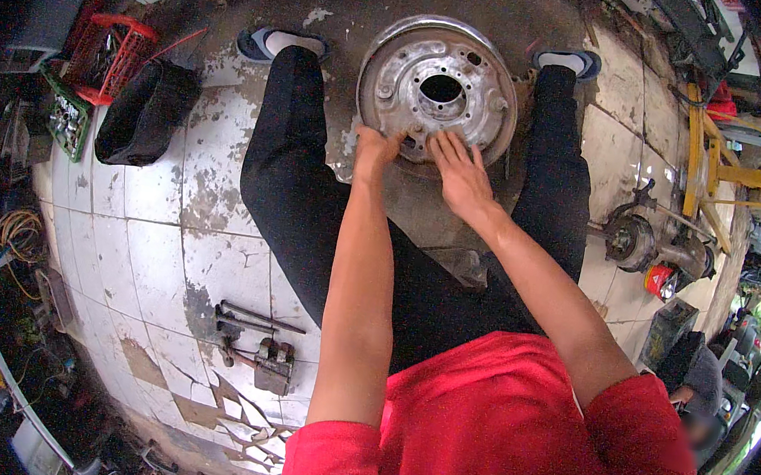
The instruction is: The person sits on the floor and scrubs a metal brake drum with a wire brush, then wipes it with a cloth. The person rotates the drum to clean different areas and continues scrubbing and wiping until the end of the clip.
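Note:
A round grey metal brake drum with a dark centre hole and a ring of bolt holes lies between my outstretched legs. My left hand is curled at its near left rim, thumb toward the plate face. Just right of it, my right hand rests on the near part of the drum face, fingers stretched out and slightly apart. What the left fingers touch beneath the rim is hidden.
On the left are a red plastic basket, a black bucket and a green tray. Metal tools lie on the white tiles. At right stand a metal axle part, a red can and yellow bars. Another person is at far right.

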Tool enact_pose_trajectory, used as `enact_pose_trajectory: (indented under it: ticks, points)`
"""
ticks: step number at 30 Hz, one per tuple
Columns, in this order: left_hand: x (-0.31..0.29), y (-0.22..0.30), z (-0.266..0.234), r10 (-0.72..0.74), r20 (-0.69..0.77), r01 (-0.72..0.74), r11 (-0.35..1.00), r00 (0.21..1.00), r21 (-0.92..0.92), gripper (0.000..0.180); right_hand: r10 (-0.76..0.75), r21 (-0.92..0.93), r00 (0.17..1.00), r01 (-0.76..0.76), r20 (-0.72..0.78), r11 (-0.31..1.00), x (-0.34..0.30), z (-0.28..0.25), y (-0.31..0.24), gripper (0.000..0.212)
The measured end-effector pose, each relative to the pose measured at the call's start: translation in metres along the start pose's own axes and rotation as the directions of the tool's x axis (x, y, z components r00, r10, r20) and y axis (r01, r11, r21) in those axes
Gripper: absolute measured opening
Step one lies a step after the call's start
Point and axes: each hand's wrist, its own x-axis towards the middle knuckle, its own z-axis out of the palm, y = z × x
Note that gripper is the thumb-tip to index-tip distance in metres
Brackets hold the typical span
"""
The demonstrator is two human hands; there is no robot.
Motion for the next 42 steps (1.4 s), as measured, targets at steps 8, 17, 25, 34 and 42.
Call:
enact_pose_trajectory:
  ticks: [8,17,25,34,42]
  points:
    - [0.011,-0.01,0.005,0.045,0.012,-0.044,0.996,0.999,-0.078,0.108,-0.121,-0.202,0.992,0.116,-0.017,0.973,-0.011,0.016,-0.009,0.055]
    - [-0.001,0.002,0.002,0.019,0.002,-0.019,0.999,1.0,-0.03,0.11,0.017,-0.186,0.999,-0.023,-0.034,0.982,0.015,0.01,-0.004,0.057]
    - [0.006,-0.007,0.004,0.029,0.005,-0.029,0.999,1.0,-0.017,0.109,-0.241,-0.232,0.97,0.243,0.039,0.942,0.0,0.008,0.006,0.056]
    - [0.004,-0.003,0.004,0.025,-0.017,-0.026,0.999,1.0,-0.04,0.112,-0.032,-0.168,0.999,0.031,-0.001,0.985,0.006,0.017,-0.024,0.054]
    - [0.004,0.001,-0.002,-0.052,-0.193,0.009,0.976,0.98,-0.217,0.071,-0.054,-0.12,0.998,0.049,-0.033,0.991,0.011,-0.003,0.011,0.055]
